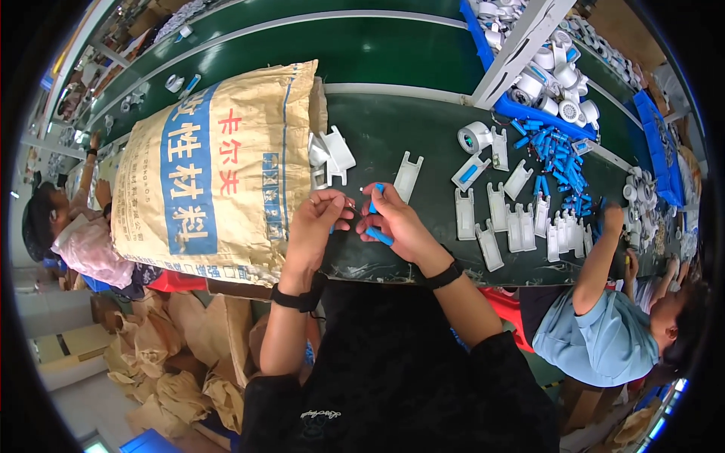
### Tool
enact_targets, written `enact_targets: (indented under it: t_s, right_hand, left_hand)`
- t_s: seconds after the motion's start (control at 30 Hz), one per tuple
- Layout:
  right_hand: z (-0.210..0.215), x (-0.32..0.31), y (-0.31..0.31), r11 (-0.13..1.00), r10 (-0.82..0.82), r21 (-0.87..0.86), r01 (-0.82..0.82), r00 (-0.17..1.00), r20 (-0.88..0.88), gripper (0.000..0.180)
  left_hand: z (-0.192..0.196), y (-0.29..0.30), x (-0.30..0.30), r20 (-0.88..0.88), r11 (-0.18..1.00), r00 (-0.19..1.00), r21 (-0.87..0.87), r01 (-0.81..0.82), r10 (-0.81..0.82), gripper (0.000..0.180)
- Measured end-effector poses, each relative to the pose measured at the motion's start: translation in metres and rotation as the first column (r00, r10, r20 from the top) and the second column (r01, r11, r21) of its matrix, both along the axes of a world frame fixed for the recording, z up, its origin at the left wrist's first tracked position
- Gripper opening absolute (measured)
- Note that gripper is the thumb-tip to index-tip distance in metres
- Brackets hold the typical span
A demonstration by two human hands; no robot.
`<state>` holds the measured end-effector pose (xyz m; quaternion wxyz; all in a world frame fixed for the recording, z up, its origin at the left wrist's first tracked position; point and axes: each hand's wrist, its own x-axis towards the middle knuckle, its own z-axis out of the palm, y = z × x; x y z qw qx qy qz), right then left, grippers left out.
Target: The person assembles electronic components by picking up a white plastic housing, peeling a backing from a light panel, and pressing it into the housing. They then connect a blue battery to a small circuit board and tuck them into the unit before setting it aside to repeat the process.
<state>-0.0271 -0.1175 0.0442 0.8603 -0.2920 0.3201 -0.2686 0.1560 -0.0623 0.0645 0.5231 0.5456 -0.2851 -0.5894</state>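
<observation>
My left hand (319, 220) is closed beside the open mouth of a big paper sack, its fingers curled and pinched. A sliver of blue shows at its palm, but what it holds is mostly hidden. Close by, my right hand (404, 226) grips small blue battery cells (380, 236); one pokes out below the fingers and another shows by the thumb. Both hands are just above the dark green bench, near its front edge. Beyond my right hand lies a white plastic housing (408, 177). More white housings (332, 153) sit at the sack's mouth.
The printed paper sack (219, 162) fills the bench's left. To the right are several white housings (521, 229) in rows and a heap of blue cells (555, 158). A blue bin (483, 47) of white parts stands behind a metal post (521, 53). A co-worker (604, 325) reaches in at right.
</observation>
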Motion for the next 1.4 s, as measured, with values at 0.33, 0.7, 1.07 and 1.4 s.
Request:
enact_targets:
  t_s: [0.33, 0.7, 1.07, 1.4]
  right_hand:
    - [0.020, -0.027, -0.008, 0.976, 0.045, -0.216, -0.024, 0.994, 0.096, 0.059]
    - [0.014, -0.028, -0.001, 0.997, 0.076, -0.025, -0.073, 0.987, 0.140, 0.026]
    - [0.014, -0.070, 0.017, 0.944, -0.040, -0.322, -0.075, 0.941, -0.335, 0.022]
    - [0.027, -0.112, 0.020, 0.933, -0.293, -0.287, 0.218, 0.923, -0.250, 0.037]
  left_hand:
    - [0.000, 0.003, 0.005, 0.034, 0.997, 0.997, -0.017, -0.072, 0.072, 0.022]
    - [0.017, -0.001, -0.003, -0.194, 0.992, 0.976, -0.060, -0.113, 0.100, 0.024]
    - [0.028, 0.004, -0.009, -0.010, 0.990, 0.993, -0.077, -0.117, 0.117, 0.016]
    - [0.016, -0.030, -0.061, 0.932, 0.900, 0.103, -0.362, 0.241, 0.348, 0.031]
